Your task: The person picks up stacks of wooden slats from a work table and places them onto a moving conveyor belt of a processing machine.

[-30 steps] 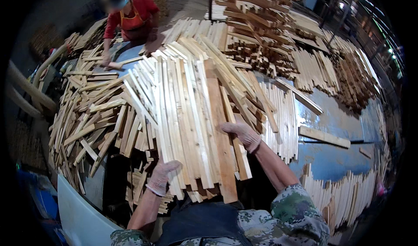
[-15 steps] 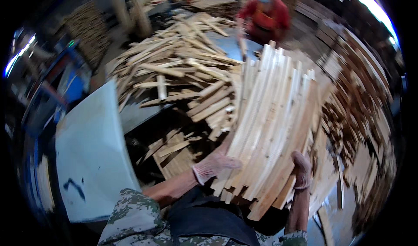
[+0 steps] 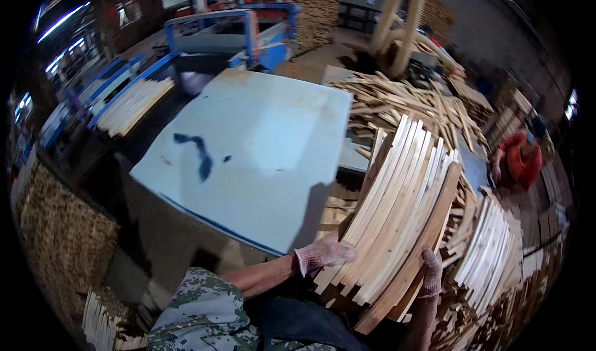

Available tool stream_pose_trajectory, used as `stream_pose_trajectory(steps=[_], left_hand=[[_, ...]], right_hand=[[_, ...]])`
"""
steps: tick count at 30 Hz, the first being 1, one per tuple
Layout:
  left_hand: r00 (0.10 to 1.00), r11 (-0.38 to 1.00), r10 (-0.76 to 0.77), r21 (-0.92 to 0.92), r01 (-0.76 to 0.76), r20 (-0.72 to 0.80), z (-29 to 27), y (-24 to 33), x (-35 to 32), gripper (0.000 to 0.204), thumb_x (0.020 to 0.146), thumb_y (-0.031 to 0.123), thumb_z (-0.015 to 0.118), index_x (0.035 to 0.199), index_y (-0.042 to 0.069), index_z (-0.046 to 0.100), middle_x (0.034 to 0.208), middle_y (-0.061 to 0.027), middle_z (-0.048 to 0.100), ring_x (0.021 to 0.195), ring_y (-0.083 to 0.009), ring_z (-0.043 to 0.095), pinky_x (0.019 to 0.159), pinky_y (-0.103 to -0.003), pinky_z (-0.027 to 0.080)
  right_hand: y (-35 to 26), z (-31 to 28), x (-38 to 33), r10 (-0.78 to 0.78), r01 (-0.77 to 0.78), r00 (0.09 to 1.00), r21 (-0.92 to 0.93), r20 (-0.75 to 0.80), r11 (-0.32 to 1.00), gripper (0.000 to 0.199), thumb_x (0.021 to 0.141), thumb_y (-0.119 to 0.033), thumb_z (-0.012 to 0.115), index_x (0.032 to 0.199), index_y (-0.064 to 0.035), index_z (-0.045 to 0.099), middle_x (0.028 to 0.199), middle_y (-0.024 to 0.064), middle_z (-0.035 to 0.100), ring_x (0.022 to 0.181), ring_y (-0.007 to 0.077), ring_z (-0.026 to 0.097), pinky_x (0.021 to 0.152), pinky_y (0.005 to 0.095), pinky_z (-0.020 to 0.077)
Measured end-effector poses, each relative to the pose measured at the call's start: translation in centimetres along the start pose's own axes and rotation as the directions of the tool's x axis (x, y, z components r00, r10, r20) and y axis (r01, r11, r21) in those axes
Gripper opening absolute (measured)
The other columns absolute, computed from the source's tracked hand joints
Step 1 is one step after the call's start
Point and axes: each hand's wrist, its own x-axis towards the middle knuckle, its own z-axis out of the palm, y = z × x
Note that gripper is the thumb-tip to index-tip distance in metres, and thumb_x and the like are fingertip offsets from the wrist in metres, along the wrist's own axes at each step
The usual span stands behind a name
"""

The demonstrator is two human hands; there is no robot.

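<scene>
A wide bundle of long wooden strips [image 3: 397, 208] is held in front of me, tilted up and away, with uneven near ends. My left hand [image 3: 329, 255], in a pale knitted glove, is closed on the bundle's left edge, its thumb on top. On the right edge, my gloved right hand [image 3: 430, 273] is closed around the outer strip, fingertips curling over it. The undersides of the strips and the fingers beneath are hidden. Left of the bundle lies a large pale blue-white tabletop [image 3: 261, 134] with dark smears, apart from my hands.
Loose wooden sticks [image 3: 428, 106] are heaped beyond the bundle. More strips [image 3: 490, 252] are stacked at right, near a person in red [image 3: 520, 162]. A blue-framed machine [image 3: 248, 37] stands at the back, with strips [image 3: 136, 106] at far left and stacked wood [image 3: 65, 227] nearer.
My view has swung left, bringing the whole pale tabletop and blue machine into sight. The bundle has come along in both hands, away from the strips at right.
</scene>
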Motion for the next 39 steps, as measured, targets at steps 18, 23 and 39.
stream_pose_trajectory(steps=[18,23,39], left_hand=[[0.870,0.998,-0.032,-0.069,-0.002,-0.492,-8.1,-10.3,-3.4,0.074,0.086,0.037,0.079,0.144,-0.002,0.055,0.125,-0.0169,0.071,0.113,-0.0245,0.070,0.101,-0.038,0.056],[0.844,0.992,-0.102,-0.115,0.048,-0.527,-16.1,-16.8,-3.2,0.073,0.088,0.040,0.077,0.143,-0.004,0.055,0.129,-0.0184,0.069,0.113,-0.0249,0.070,0.099,-0.038,0.057],[0.791,0.796,0.157,0.550,0.253,-0.592,-34.5,-24.5,7.4,0.073,0.094,0.040,0.076,0.151,0.004,0.049,0.136,-0.0167,0.065,0.119,-0.0228,0.065,0.104,-0.038,0.053]], right_hand=[[14.2,10.6,10.5,0.269,-0.333,0.827,0.046,0.493,0.942,0.057,0.093,-0.021,0.073,0.135,0.0010,0.042,0.092,0.0067,0.059,0.076,0.0137,0.056,0.063,0.0311,0.0518],[20.4,14.7,10.1,0.270,-0.366,0.803,0.082,0.531,0.927,0.036,0.091,-0.016,0.073,0.116,-0.0023,0.050,0.091,0.0044,0.059,0.079,0.0137,0.055,0.072,0.0297,0.0465],[46.2,19.7,19.6,0.010,-0.168,0.893,0.313,0.449,0.935,0.054,0.092,-0.024,0.075,0.134,-0.0017,0.049,0.096,0.0057,0.064,0.082,0.0137,0.062,0.064,0.0308,0.0524]])
